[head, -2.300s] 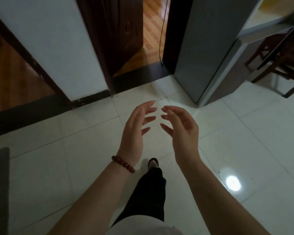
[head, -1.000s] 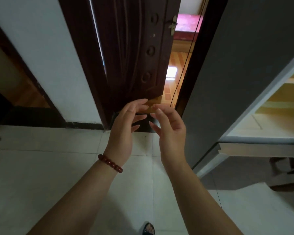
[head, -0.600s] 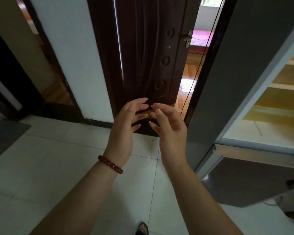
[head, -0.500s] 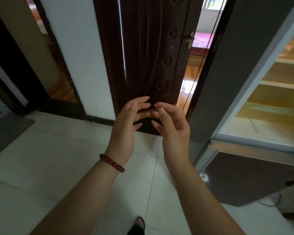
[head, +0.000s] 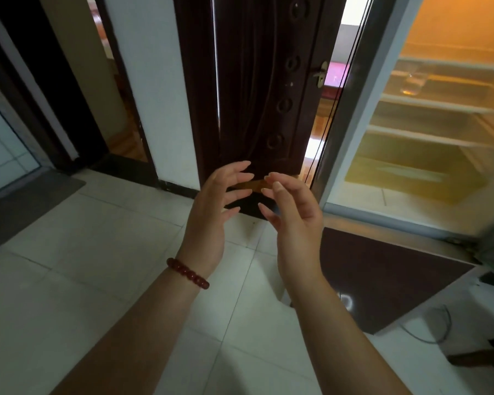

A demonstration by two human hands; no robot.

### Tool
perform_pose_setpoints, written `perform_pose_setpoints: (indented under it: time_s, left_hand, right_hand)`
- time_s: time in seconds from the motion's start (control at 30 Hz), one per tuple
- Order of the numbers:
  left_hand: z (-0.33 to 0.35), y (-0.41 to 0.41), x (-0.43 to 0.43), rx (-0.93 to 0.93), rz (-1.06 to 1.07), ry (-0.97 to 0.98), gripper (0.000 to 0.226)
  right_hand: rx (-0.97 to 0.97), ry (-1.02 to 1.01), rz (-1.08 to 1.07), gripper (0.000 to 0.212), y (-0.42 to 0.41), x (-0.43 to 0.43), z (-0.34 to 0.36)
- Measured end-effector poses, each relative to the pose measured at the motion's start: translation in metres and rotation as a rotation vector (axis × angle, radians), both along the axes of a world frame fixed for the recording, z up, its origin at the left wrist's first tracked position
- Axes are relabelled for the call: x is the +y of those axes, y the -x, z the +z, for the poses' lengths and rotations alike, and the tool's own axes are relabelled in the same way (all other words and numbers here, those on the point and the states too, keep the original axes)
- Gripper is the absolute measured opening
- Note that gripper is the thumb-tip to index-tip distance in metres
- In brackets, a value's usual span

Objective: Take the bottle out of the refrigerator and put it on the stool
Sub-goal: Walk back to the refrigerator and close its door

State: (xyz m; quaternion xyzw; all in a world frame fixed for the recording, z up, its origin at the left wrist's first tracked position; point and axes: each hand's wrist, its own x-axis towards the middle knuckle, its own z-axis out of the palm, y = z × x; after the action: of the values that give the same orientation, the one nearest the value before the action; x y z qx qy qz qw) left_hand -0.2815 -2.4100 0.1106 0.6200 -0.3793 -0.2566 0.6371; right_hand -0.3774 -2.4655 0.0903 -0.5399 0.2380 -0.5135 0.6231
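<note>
The refrigerator (head: 382,89) stands open at the right, its inside lit yellow with glass shelves. A clear bottle (head: 413,82) stands on an upper shelf, far right and above my hands. My left hand (head: 211,215), with a red bead bracelet on the wrist, and my right hand (head: 293,218) are raised side by side at the middle, palms facing each other, fingers apart, holding nothing. Both are well left of and below the bottle. No stool shows clearly.
A dark wooden door (head: 263,81) stands ajar straight ahead. A brown mat (head: 382,275) lies on the white tile floor in front of the refrigerator. A grey mat (head: 26,206) lies at the left. Dark wooden furniture legs (head: 485,357) show at the lower right.
The view has tilted up and swung right, bringing the refrigerator's lit shelves and the bottle into sight. My hands have kept the same empty, spread pose.
</note>
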Motion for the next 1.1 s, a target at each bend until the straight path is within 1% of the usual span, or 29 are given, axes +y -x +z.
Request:
perform_pose_setpoints:
  time_s: [0.13, 0.2, 0.33, 0.53, 0.7, 0.9, 1.1]
  left_hand:
    - [-0.005, 0.039, 0.005, -0.096, 0.012, -0.048, 0.025]
    - [-0.005, 0.069, 0.009, -0.061, 0.047, -0.009, 0.02]
    - [-0.006, 0.14, 0.013, 0.019, 0.104, 0.042, 0.036]
    - [-0.012, 0.229, 0.016, 0.042, 0.171, 0.03, 0.037]
    - [-0.006, 0.284, 0.03, 0.022, 0.202, 0.038, 0.038]
    - [0.002, 0.344, 0.04, 0.022, 0.166, 0.065, 0.038]
    - [0.005, 0.412, 0.056, 0.017, 0.134, 0.076, 0.034]
  right_hand:
    - [0.007, -0.013, 0.034, 0.017, 0.044, 0.004, 0.003]
    - [0.011, -0.017, 0.056, 0.017, 0.071, 0.002, 0.002]
    - [0.014, -0.039, 0.112, 0.017, 0.131, -0.006, -0.001]
    - [0.026, -0.059, 0.183, 0.02, 0.211, -0.008, -0.007]
    - [0.029, -0.074, 0.237, 0.027, 0.264, 0.004, 0.0]
    - [0.021, -0.037, 0.214, 0.029, 0.324, 0.017, 0.008]
    - [0.025, -0.054, 0.169, 0.027, 0.394, 0.037, 0.008]
